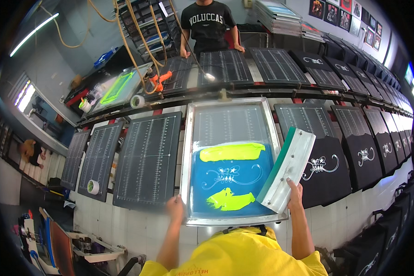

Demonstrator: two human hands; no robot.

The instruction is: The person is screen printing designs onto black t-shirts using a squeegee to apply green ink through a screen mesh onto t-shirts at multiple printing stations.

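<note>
A screen printing frame (186, 161) with a metal rim lies before me, over a dark board. Its mesh is blue in the lower part and bears a scrolled design (227, 174). One band of neon yellow ink (232, 152) lies above the design, and a ragged patch of the same ink (231, 200) below it. My left hand (175, 207) is closed at the frame's lower left edge. In my right hand (295, 193) is a squeegee (290, 168) with a green blade and metal holder, tilted above the frame's right side.
Dark ruled boards (147, 158) stand in two rows; those at right carry black shirts (324, 168) with white designs. Across the table stands a person (209, 25) in a black shirt. An orange heat gun (159, 80) hangs at the rail. A small ink cup (93, 186) rests on a left board.
</note>
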